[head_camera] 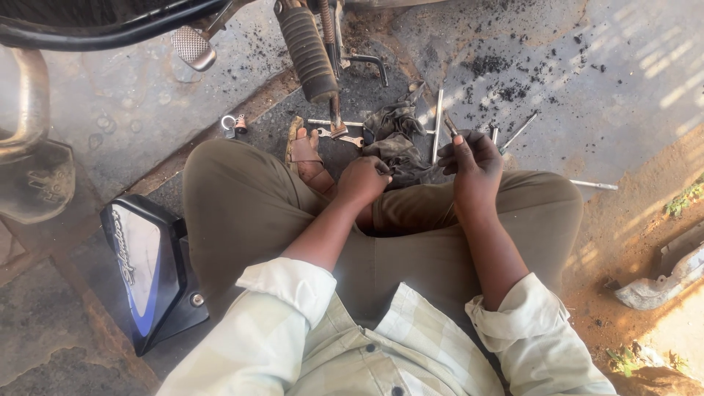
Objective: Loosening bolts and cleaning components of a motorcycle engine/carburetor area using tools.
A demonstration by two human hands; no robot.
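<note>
Left hand fingers curl under, hiding what they grip; contact with the grey rag unclear. Small metal piece in right hand mostly covered, kind indeterminate. Motorcycle frame cut by top edge. Grey plastic part runs off right edge. Small key ring item too small to identify.

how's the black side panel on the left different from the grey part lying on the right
The black side panel is glossy and dark, with a blue and white stripe; the grey part is dull, pale and plain. The panel is broad and shield-shaped; the grey part is narrow and long. The panel lies close against the person's knee on the concrete; the grey part lies apart on bare dirt. Both lie loose on the ground.
</note>
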